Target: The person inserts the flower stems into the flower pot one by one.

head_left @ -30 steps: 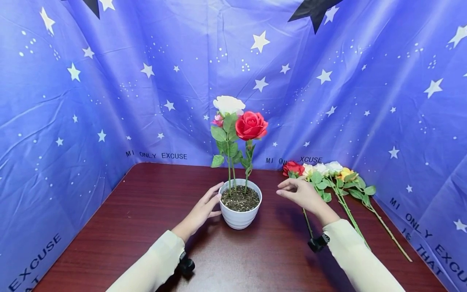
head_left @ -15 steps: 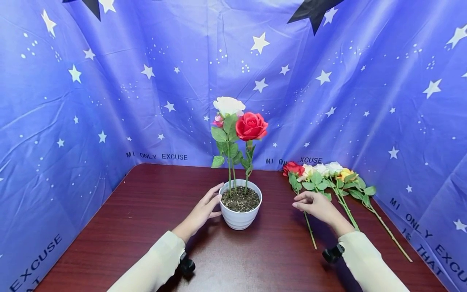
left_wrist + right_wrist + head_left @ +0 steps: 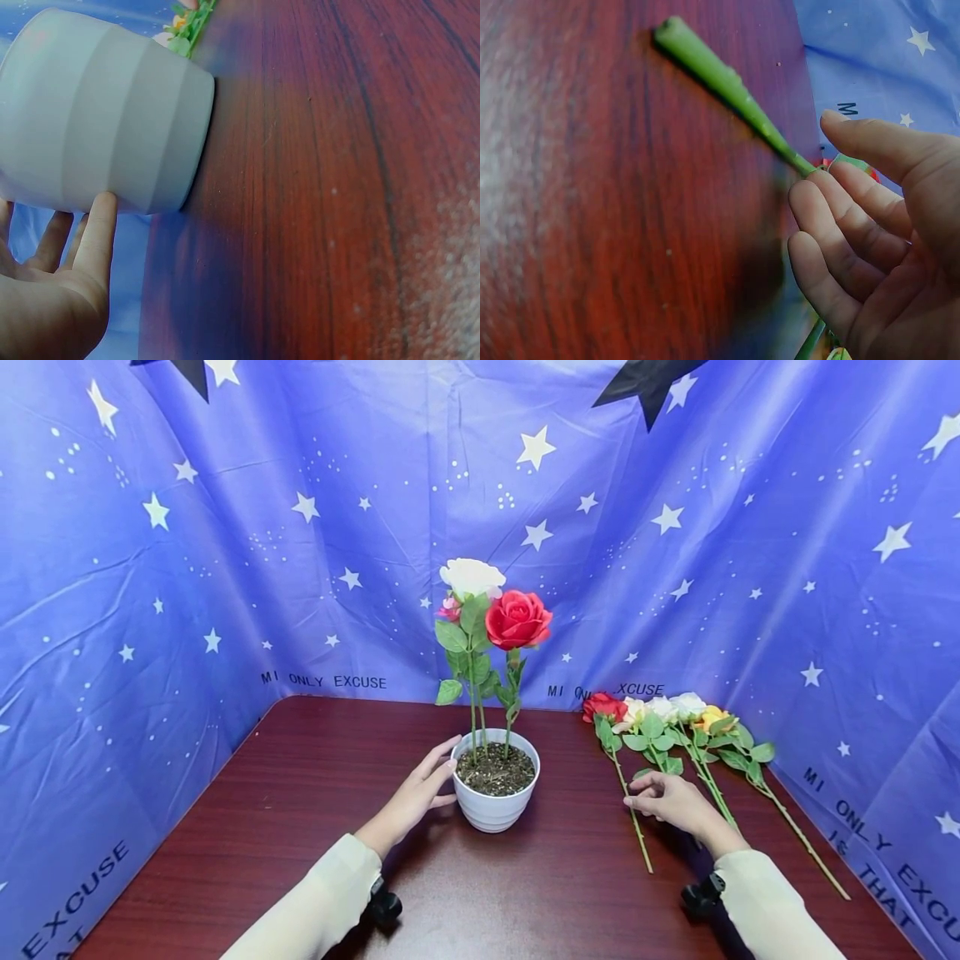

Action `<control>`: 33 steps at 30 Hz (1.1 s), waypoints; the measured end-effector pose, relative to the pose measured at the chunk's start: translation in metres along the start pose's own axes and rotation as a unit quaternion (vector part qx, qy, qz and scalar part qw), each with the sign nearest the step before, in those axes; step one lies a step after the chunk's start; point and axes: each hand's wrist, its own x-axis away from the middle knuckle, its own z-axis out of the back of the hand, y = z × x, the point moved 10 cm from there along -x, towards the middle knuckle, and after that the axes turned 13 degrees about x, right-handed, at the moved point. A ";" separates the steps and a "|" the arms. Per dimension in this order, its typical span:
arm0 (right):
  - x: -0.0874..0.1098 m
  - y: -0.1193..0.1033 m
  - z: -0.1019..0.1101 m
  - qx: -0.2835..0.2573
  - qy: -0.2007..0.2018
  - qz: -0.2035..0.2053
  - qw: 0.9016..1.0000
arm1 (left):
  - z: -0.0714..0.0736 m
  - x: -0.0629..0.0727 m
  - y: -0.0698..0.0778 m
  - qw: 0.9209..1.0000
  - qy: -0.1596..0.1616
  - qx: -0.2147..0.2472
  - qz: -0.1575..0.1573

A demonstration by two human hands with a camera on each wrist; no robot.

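A white ridged pot (image 3: pixel 492 812) filled with soil stands on the table, holding an upright red rose (image 3: pixel 519 620), a white rose (image 3: pixel 472 577) and a small pink flower (image 3: pixel 450 609). My left hand (image 3: pixel 411 797) rests its extended fingers against the pot's left side; in the left wrist view one fingertip (image 3: pixel 106 201) touches the ridged wall. To the right lies another red rose (image 3: pixel 602 707) with its stem toward me. My right hand (image 3: pixel 673 803) is at the middle of that stem (image 3: pixel 727 94), fingers slightly bent, thumb apart from them.
Beyond the right hand lie several more roses, among them a white one (image 3: pixel 686 703) and a yellow-orange one (image 3: pixel 716 718), their stems slanting toward the right front. A blue star-printed cloth (image 3: pixel 360 543) surrounds the dark red wooden table (image 3: pixel 300 793) at the back and sides.
My right hand has moved from beside the lying red rose's head, rightward and nearer to me, down to its stem. The left hand has stayed at the pot.
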 end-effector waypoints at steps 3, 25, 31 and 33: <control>0.001 0.004 -0.001 -0.006 0.002 -0.009 1.000 | 0.000 0.000 0.001 1.000 0.000 -0.001 0.000; -0.009 0.001 -0.020 -0.012 -0.040 -0.054 0.998 | -0.002 0.002 0.003 1.000 0.001 -0.001 -0.001; -0.008 -0.001 -0.022 -0.024 -0.050 -0.051 0.997 | -0.002 0.002 0.002 1.000 0.002 0.000 0.000; -0.008 -0.004 -0.023 -0.032 -0.057 -0.040 0.997 | -0.002 0.002 0.002 1.000 0.003 0.001 0.002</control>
